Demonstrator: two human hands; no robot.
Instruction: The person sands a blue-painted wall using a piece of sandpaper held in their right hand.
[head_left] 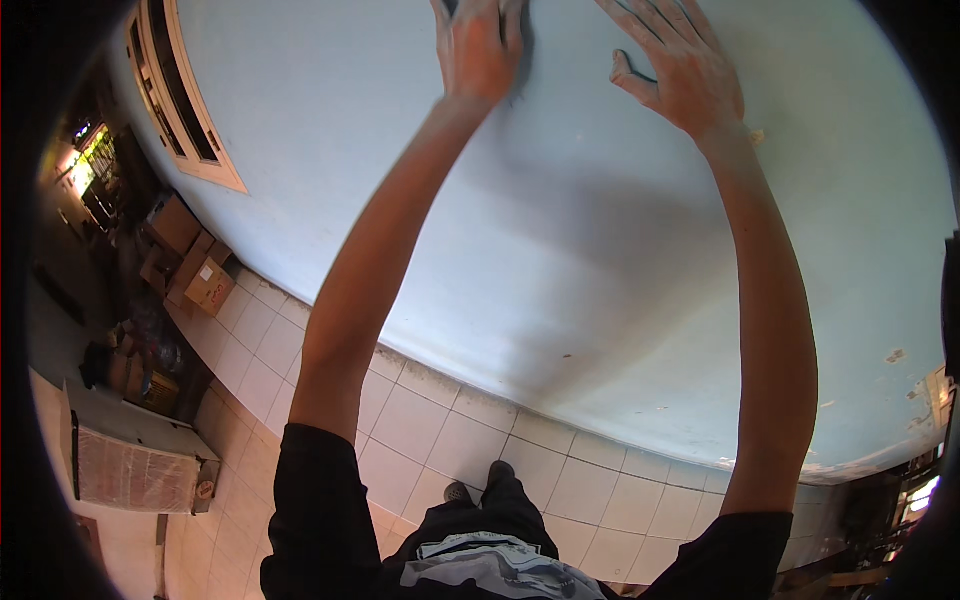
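My left hand (478, 52) is raised against the pale blue wall (600, 290) at the top of the view. Its fingers look bent and run out of the picture. A dark patch shows between them, and I cannot make out what they hold, if anything. To the right, my right hand (692, 78) lies flat on the same wall, fingers stretched out and thumb spread, with pale dust on them. Both arms reach up, and their shadow falls on the wall between them.
A louvred window frame (180, 95) is set in the wall at upper left. Cardboard boxes (208, 288) stand along the left, with a wrapped boxy item (135, 470) nearer. Light floor tiles (400, 425) meet the wall's foot. Paint peels (895, 356) low on the right.
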